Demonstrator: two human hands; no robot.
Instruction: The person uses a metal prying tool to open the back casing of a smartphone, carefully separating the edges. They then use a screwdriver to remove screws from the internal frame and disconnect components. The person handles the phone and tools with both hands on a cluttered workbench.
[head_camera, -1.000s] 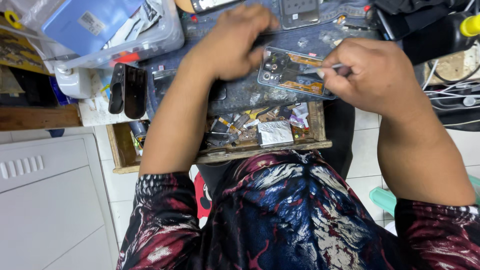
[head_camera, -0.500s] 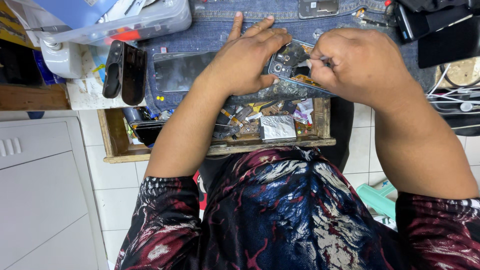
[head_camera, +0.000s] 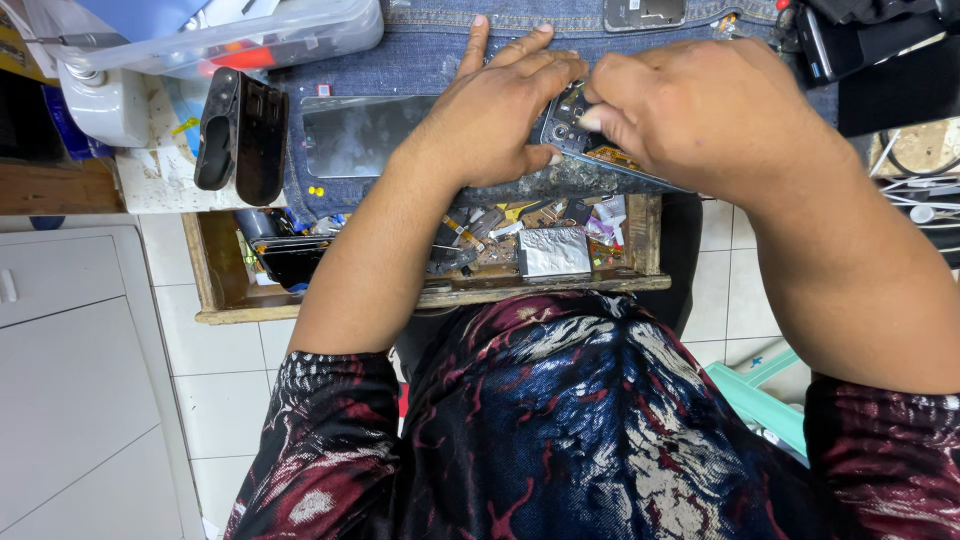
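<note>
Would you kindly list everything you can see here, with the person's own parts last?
Opened phone: one, dark with exposed parts, on the denim under both hands.
Denim cloth: one, blue, covering the bench.
Glass panel: one, dark, left on the denim.
Black case: one, at the cloth's left edge.
Drawer: one, wooden, open below the bench, full of small parts.
Foil pouch: one, silver, in the drawer.
Plastic box: one, clear, top left.
Left hand: steadies the phone.
Right hand: fingertips on the phone; any tool is hidden.
</note>
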